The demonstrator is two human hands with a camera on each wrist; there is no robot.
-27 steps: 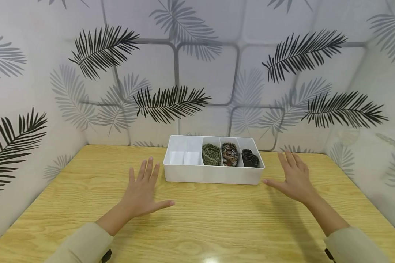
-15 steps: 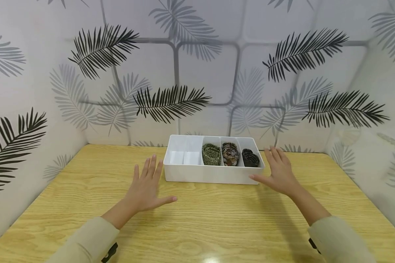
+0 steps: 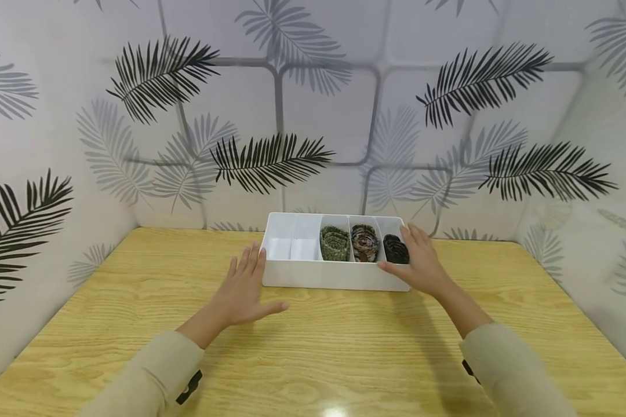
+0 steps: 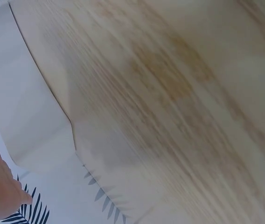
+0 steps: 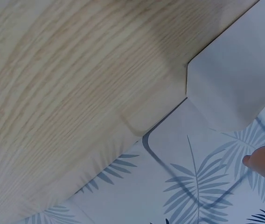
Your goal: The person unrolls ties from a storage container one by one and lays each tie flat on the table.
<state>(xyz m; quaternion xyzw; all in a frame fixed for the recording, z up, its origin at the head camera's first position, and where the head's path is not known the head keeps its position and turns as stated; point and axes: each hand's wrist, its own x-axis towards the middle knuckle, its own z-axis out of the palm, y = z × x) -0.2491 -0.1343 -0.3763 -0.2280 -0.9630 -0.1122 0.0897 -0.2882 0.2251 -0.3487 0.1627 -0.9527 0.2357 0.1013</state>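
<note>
box (image 3: 323, 275): white, long and divided, standing level on the table near its far edge, close to the wall.
rolls: three of them, each in its own compartment toward the box's right end; first a green mottled roll (image 3: 335, 244), next a brown patterned roll (image 3: 365, 243), then a dark roll (image 3: 394, 251) (wound in spirals, like pastries to my eye).
left hand (image 3: 242, 294): fingers straight, thumb held well away from them, clamped on nothing; fingertips at the box's left end, though from here i cannot tell whether they touch.
right hand (image 3: 422, 265): fingers and thumb apart, clamped on nothing; fingers beside the right end, thumb in front of the upper front edge, contact again unclear.
sleeves: pale, one (image 3: 148, 370) behind the left hand, one (image 3: 511, 368) behind the right.
table (image 3: 313, 347): yellowish wood grain, shiny spot at the near edge.
wall (image 3: 323, 116): pale, printed with black and grey leaves.
</note>
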